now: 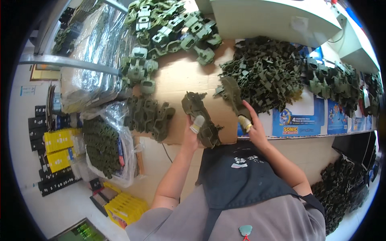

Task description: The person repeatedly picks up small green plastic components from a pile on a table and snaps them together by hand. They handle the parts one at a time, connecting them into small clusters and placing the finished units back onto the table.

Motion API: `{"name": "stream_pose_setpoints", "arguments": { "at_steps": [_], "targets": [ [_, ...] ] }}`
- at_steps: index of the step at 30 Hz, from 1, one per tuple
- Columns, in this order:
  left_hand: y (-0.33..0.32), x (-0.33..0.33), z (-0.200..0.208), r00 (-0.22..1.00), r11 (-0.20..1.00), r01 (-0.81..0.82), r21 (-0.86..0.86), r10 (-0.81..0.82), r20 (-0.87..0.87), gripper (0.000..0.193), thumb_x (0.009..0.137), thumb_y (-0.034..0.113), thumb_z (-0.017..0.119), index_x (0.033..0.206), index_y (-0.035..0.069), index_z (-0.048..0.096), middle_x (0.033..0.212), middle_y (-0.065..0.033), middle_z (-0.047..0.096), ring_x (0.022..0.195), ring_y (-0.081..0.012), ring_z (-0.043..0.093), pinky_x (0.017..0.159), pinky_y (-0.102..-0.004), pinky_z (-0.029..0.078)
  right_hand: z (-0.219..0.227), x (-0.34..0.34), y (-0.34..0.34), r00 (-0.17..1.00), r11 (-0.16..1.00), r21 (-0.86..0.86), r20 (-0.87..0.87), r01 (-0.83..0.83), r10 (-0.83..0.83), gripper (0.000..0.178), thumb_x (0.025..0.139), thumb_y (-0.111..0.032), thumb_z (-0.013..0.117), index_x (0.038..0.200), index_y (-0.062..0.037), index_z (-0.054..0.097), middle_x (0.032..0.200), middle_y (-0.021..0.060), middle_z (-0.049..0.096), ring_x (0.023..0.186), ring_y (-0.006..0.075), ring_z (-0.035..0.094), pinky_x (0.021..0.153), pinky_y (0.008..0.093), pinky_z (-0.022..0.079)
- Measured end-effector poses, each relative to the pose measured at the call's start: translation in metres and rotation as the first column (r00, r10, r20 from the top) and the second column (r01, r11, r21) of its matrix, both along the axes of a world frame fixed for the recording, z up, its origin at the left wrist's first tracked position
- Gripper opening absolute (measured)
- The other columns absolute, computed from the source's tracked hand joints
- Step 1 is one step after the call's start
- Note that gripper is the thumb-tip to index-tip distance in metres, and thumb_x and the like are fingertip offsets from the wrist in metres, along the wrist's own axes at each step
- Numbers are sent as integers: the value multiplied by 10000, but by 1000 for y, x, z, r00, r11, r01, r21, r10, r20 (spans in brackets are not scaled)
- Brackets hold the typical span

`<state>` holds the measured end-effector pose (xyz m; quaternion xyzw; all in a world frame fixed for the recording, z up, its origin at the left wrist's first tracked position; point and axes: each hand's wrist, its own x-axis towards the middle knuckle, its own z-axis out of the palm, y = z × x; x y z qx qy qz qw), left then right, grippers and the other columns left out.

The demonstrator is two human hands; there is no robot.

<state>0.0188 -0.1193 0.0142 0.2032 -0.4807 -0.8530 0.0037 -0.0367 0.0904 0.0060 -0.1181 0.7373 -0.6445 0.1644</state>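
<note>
My left hand (pixel 191 134) is closed on a dark olive-green moulded plastic part (pixel 208 131), its thumb pressed against the side in a white finger cot. The part is long, with notched edges, and is tilted over the front of the cardboard (pixel 181 76). To its right, my right hand (pixel 256 129) grips a second, curved olive-green plastic piece (pixel 231 91); a pale yellowish cot covers the thumb. The two pieces are apart. The upper end of the right one is close to a big heap of small green parts (pixel 267 72).
Larger green parts are piled at the table's back (pixel 173 32), with a row of similar ones (pixel 146 116) on the left. A plastic-lined container of green parts (pixel 100 144) stands beyond the left edge. More parts (pixel 333 82) line the right side, and a dark heap (pixel 341 188) lies lower right.
</note>
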Motion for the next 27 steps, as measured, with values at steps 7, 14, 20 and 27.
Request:
{"name": "stream_pose_setpoints", "arguments": {
  "at_steps": [7, 14, 20, 27],
  "targets": [
    [74, -28, 26, 958, 957, 257, 136, -233, -168, 537, 837, 298, 562, 1280, 99, 334, 1219, -105, 451, 1071, -242, 490, 890, -391, 427, 22, 24, 8, 988, 999, 53, -154, -3, 11, 576, 841, -152, 518, 1354, -79, 265, 1358, 181, 313, 1262, 297, 299, 1025, 346, 250],
    [107, -34, 20, 955, 981, 179, -69, -191, -227, 606, 834, 337, 560, 1291, 47, 287, 1215, -130, 429, 1113, -251, 445, 914, -391, 397, 45, 40, 41, 962, 983, 164, -272, 83, -36, 746, 727, -16, 571, 1373, -132, 218, 1275, 213, 378, 1114, 371, 411, 924, 378, 344],
    [84, -26, -7, 970, 971, 232, -65, -226, 92, 507, 776, 245, 627, 1179, 40, 398, 1107, -99, 498, 948, -227, 531, 816, -359, 451, 54, 48, 32, 939, 923, 376, -339, 75, 62, 691, 741, -91, 579, 1352, -82, 255, 1236, 246, 410, 1123, 394, 415, 916, 428, 358],
    [91, -27, 21, 988, 997, 75, 24, -71, -140, 474, 813, 171, 596, 1230, 119, 376, 1151, -47, 480, 1030, -182, 493, 834, -339, 444, 50, 30, 45, 998, 976, -211, 31, 51, -45, 770, 822, -249, 573, 1393, -78, 85, 1418, 163, 166, 1318, 257, 161, 1038, 351, 200]
  ]
}}
